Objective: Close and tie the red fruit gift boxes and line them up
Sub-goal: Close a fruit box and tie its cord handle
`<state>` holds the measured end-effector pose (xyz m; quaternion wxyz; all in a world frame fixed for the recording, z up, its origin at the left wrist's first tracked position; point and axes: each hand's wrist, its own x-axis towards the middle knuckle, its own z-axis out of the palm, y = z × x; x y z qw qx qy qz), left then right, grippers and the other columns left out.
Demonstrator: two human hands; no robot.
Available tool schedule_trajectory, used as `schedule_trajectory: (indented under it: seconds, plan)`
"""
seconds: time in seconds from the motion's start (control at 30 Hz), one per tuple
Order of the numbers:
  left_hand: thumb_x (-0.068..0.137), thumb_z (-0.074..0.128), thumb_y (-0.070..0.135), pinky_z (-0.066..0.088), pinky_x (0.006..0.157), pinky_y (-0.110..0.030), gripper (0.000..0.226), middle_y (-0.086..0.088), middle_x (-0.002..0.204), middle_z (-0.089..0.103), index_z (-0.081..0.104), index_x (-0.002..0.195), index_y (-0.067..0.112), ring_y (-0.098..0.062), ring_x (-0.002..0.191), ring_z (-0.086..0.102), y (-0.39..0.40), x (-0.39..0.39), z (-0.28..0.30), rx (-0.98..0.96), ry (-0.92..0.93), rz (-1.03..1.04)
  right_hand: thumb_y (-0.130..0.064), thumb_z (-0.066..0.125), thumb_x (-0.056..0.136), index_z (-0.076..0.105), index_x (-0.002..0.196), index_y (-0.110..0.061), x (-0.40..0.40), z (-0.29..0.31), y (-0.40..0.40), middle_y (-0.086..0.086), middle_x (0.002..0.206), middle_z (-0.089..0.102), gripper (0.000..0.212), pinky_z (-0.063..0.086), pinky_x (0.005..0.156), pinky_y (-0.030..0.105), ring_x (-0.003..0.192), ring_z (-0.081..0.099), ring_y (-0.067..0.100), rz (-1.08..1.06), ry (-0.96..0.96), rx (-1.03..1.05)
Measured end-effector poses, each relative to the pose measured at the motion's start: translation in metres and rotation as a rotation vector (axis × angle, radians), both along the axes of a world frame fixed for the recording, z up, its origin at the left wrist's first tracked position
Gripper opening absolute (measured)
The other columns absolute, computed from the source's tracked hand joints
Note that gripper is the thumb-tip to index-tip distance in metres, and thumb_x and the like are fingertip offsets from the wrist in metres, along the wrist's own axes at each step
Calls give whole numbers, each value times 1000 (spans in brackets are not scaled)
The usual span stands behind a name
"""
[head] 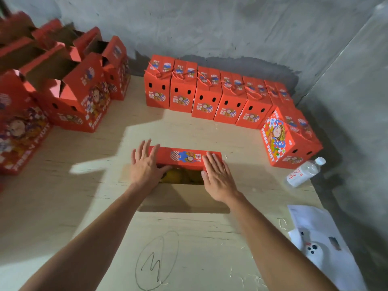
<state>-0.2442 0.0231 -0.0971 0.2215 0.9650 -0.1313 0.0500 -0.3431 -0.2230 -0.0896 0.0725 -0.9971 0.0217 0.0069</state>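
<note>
A red fruit gift box stands in the middle of the table right in front of me. Its far top flap is folded down and its near brown flap lies open toward me, so orange fruit shows inside. My left hand lies flat on the box's left end with fingers spread and straight. On the right end, my right hand presses flat. A row of closed, string-tied red boxes runs along the back wall. One more tied box stands at the right, turned sideways.
Several open red boxes with raised flaps crowd the left side of the table. A water bottle lies at the right edge. Papers and a white phone sit at the near right. A pencilled oval marks the table near me.
</note>
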Motion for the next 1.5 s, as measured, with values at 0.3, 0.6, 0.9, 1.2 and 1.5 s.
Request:
schedule_trajectory:
  seconds: [0.3, 0.6, 0.9, 1.2, 1.5]
  plan:
    - [87, 70, 16, 11, 125, -44, 87, -21, 167, 0, 19, 157, 5, -39, 153, 4, 20, -53, 17, -473, 135, 519, -39, 27, 111, 9, 164, -19, 0, -1, 0, -3, 172, 0, 60, 9, 127, 41, 158, -3, 15, -6, -1, 62]
    - [90, 69, 2, 51, 96, -36, 35, -4, 131, 66, 69, 124, 11, -29, 115, 65, 19, -76, 7, -397, -141, -113, -39, 31, 110, 11, 164, -19, -1, 0, 2, -3, 172, 3, 61, 14, 126, 41, 158, 0, 15, -13, -24, 51]
    - [96, 70, 25, 41, 109, -33, 37, 2, 140, 60, 68, 131, 14, -22, 127, 53, 40, -63, 3, -302, -22, -275, -38, 28, 111, 11, 164, -17, -6, -1, 0, 0, 172, 2, 60, 11, 127, 43, 158, -1, 19, 27, -17, 87]
    - [106, 53, 17, 37, 116, -38, 28, -7, 136, 64, 72, 123, 6, -26, 131, 52, 42, -67, 1, -233, -17, -324, -16, 41, 110, 32, 157, -4, -50, -6, -25, 5, 167, 24, 49, 17, 128, 37, 157, 13, 18, 154, -147, 353]
    - [81, 35, -11, 53, 101, -44, 59, -10, 140, 61, 65, 131, 1, -27, 126, 60, 80, -65, 10, -317, -26, -293, 19, 40, 88, 35, 157, -9, -76, 12, -54, -2, 167, 24, 75, 21, 126, 28, 155, 16, 9, 250, -48, 280]
